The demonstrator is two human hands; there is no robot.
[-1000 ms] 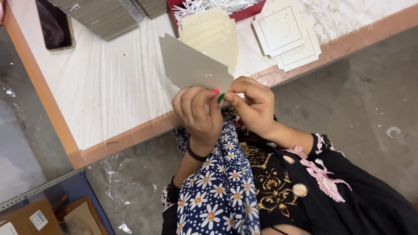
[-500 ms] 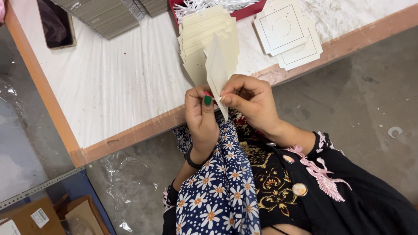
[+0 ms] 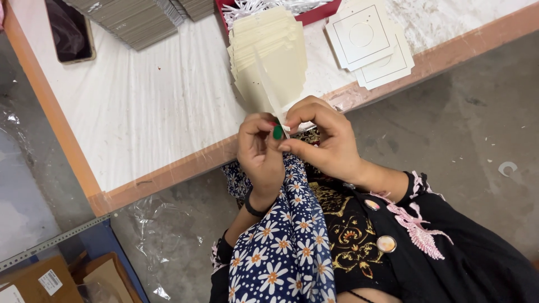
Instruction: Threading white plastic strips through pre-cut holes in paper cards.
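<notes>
My left hand (image 3: 259, 152) and my right hand (image 3: 325, 140) meet just in front of the table's wooden edge (image 3: 168, 174). Both pinch the bottom of one thin cream card (image 3: 268, 90), which stands nearly edge-on to the camera. The left thumbnail is painted green. Right behind the held card a stack of the same cream cards (image 3: 275, 53) lies on the white tabletop.
White square cards with a punched circle (image 3: 365, 42) lie at the right. Stacks of grey board (image 3: 135, 19) sit at the far side. A dark phone (image 3: 70, 31) lies far left. A red tray with shredded paper (image 3: 281, 7) is at the top. Cardboard boxes (image 3: 50, 280) stand on the floor.
The held card has turned from broadside, showing its grey face, to nearly edge-on. Both hands have kept their grip near the table edge.
</notes>
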